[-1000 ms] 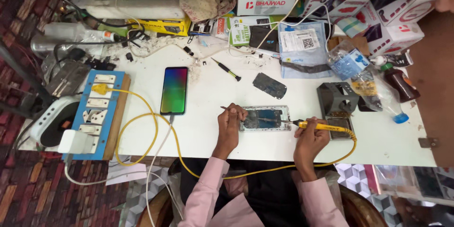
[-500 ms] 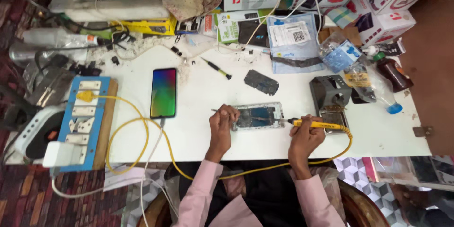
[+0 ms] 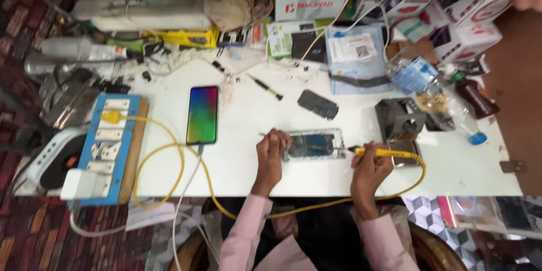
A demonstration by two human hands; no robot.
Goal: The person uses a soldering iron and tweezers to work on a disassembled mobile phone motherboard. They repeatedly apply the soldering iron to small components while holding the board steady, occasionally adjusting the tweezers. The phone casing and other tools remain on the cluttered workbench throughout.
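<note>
Your left hand [image 3: 271, 152] pinches a thin metal tool and steadies the left end of the opened phone with bare circuit board [image 3: 314, 145], which lies flat near the front edge of the white tabletop [image 3: 248, 118]; your right hand [image 3: 370, 166] is closed around the yellow-handled soldering iron [image 3: 384, 152], its tip at the phone's right end. To the left lies a lit smartphone with rainbow screen [image 3: 202, 114], a yellow cable [image 3: 169, 152] looping near it; a dark metal stand [image 3: 402, 121] sits right, and a small black phone part [image 3: 318, 104] lies beyond.
</note>
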